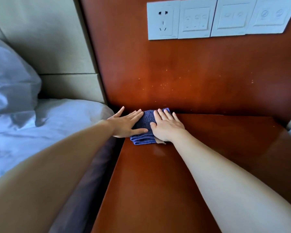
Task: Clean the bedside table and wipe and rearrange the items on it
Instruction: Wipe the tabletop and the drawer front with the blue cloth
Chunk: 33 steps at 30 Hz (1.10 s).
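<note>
A folded blue cloth [145, 122] lies at the back left corner of the reddish-brown bedside table [166, 174], against the wooden back panel. My left hand [126, 123] lies flat with straight fingers on the cloth's left side. My right hand [166, 125] presses flat on its right side. Both arms reach forward over the tabletop. No other items show on the table's surface.
The wooden back panel [191, 73] rises behind the table, dotted with pale specks. A row of white wall sockets and switches [217, 18] sits high on it. A bed with white linen [40, 125] and a pillow [8, 78] lies to the left.
</note>
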Available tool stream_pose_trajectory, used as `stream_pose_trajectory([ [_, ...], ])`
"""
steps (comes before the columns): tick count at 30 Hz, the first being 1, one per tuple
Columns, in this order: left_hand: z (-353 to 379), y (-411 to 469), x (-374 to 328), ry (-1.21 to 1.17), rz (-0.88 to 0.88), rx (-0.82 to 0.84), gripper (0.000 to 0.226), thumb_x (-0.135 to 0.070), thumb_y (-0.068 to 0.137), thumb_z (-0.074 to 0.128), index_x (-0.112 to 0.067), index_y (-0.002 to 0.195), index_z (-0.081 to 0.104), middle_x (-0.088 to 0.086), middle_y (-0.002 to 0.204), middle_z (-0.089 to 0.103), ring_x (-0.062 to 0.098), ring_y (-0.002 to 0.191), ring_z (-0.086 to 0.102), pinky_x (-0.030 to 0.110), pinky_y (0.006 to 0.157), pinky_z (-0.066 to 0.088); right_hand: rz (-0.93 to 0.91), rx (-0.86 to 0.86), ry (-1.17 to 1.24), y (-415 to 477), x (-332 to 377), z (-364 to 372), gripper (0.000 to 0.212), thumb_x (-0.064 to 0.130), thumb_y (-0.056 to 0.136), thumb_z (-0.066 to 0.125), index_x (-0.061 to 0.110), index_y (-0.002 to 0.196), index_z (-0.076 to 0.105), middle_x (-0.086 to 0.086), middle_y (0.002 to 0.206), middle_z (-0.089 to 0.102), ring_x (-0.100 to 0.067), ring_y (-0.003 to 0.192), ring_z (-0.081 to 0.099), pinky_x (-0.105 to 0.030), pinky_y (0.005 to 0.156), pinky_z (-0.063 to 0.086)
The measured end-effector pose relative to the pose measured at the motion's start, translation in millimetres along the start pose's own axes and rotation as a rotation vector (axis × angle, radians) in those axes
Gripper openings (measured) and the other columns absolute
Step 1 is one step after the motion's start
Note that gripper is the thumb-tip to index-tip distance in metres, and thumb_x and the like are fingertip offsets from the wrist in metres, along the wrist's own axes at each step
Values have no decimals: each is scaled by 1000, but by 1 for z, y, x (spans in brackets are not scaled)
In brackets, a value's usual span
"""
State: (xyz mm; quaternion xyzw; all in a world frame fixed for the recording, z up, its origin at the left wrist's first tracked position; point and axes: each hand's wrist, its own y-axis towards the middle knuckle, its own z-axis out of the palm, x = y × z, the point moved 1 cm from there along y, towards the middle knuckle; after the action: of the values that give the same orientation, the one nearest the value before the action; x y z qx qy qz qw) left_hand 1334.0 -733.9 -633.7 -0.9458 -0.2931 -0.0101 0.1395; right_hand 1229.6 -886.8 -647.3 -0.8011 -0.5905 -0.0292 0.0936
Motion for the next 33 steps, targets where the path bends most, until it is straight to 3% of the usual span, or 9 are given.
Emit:
stream_pose_trajectory([
  [5,6,-30,16,-65,-31,2,97,-81,82,16,-24,156,-11,-15,159,-11,4,148,-9,35,118,-17,-61,-14,11,-4,29,8,59,43,104,13,22,157,-3,2,164,-8,-16,150,-11,-40,121,-8],
  [9,21,-52,16,-116,21,14,128,-98,55,-4,-18,155,-15,-2,164,-10,5,148,-12,32,119,-14,-82,-15,19,-24,43,14,60,43,104,13,22,157,-4,2,164,-9,-15,150,-12,-39,121,-9],
  [16,17,-82,-17,-115,71,75,120,-91,68,21,-17,151,-25,1,160,-25,7,147,-20,36,122,-11,-87,-32,8,-71,34,16,61,45,104,15,20,157,-5,1,164,-10,-16,150,-12,-42,122,-7],
  [27,-13,-30,-143,-25,163,76,128,-99,60,17,-19,151,-26,-3,160,-28,14,147,-23,55,117,-17,64,-32,-25,-130,-91,-4,61,46,104,13,23,157,-6,6,164,-11,-12,150,-13,-44,122,-6],
  [33,-27,9,-212,-32,238,40,126,-99,63,19,-20,152,-23,-4,161,-25,13,147,-23,58,116,-16,164,-24,-35,-157,-164,-16,60,47,104,12,25,156,-8,7,163,-12,-12,149,-14,-45,121,-7],
])
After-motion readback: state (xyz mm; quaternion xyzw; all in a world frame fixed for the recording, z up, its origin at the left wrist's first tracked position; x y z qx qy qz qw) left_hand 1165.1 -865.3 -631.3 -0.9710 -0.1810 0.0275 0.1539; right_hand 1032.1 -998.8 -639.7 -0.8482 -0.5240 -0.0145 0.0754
